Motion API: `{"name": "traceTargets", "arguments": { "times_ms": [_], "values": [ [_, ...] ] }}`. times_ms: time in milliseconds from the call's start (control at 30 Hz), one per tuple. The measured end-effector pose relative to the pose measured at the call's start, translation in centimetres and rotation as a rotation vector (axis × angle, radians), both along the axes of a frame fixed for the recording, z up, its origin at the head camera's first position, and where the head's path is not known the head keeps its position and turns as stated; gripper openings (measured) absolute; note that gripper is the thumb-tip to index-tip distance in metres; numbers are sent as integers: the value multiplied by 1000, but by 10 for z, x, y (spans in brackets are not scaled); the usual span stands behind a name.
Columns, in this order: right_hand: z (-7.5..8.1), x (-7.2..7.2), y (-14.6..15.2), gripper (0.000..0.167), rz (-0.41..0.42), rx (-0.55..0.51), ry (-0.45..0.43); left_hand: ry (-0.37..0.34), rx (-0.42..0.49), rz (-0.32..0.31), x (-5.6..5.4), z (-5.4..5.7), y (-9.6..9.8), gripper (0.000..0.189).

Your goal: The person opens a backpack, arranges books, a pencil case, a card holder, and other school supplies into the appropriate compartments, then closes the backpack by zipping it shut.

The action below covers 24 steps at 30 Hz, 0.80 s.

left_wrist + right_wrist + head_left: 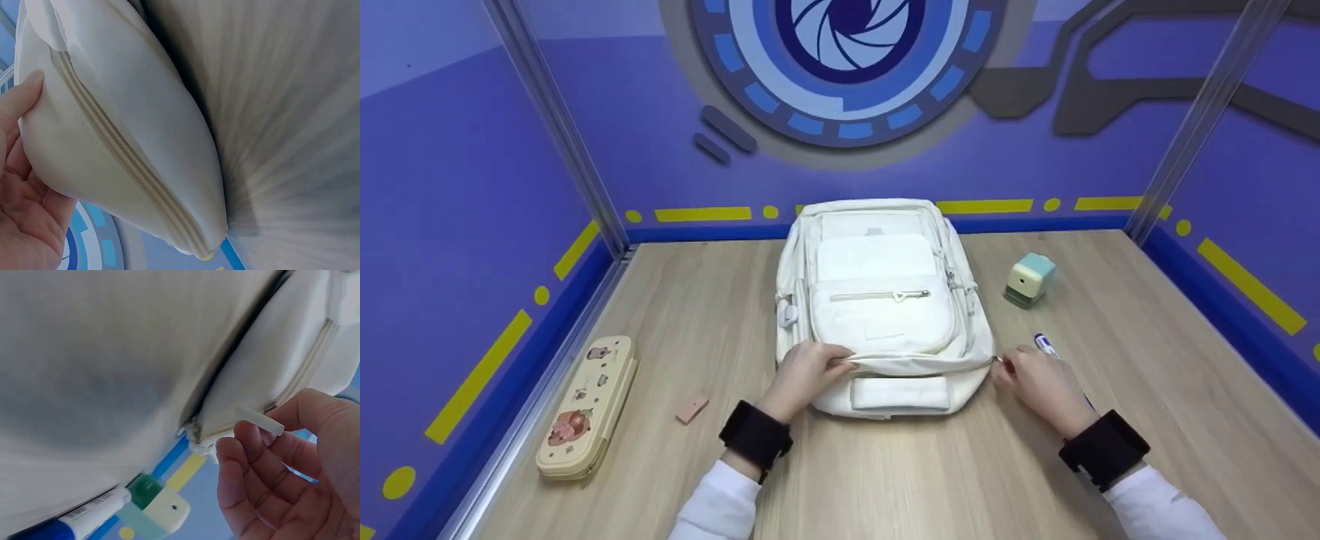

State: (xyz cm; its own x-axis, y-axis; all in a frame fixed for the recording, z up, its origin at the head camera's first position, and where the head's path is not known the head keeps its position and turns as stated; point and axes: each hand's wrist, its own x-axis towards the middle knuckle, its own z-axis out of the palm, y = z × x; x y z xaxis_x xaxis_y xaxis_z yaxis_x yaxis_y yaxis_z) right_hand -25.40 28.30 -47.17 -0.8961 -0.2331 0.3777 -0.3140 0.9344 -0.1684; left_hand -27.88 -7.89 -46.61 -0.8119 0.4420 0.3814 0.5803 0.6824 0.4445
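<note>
A white backpack (877,322) lies on the wooden table with its front pocket facing up and its bottom panel toward me. My left hand (802,379) pinches the fabric at the near left edge, thumb on top and fingers beneath, beside the zipper seam (118,140). At the near right corner, my right hand (1039,386) holds a pale zipper pull (261,420) between thumb and index finger. Along the stretch seen in the left wrist view, the zipper's teeth are closed. Another pull (900,296) lies on the small front pocket's zipper.
A cream pencil case (589,405) with cartoon prints lies at left. Between it and the backpack is a small pink piece (691,409). A green-and-cream pencil sharpener (1030,280) stands at right, with a blue-and-white marker (1045,345) nearer, partly behind my right hand. Purple walls surround the table.
</note>
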Motion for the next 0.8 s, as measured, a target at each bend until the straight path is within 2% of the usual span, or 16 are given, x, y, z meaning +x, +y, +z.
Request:
{"name": "traceTargets", "arguments": {
  "times_ms": [267,567,800],
  "values": [
    [-2,-27,9,26,-6,49,-26,7,-15,-13,-1,-1,-1,12],
    [-4,-54,10,17,-6,143,-68,-3,-9,-21,-1,0,-1,15],
    [-5,-81,10,22,-21,208,-116,-1,-19,-20,-1,0,-1,13]
  ]
}}
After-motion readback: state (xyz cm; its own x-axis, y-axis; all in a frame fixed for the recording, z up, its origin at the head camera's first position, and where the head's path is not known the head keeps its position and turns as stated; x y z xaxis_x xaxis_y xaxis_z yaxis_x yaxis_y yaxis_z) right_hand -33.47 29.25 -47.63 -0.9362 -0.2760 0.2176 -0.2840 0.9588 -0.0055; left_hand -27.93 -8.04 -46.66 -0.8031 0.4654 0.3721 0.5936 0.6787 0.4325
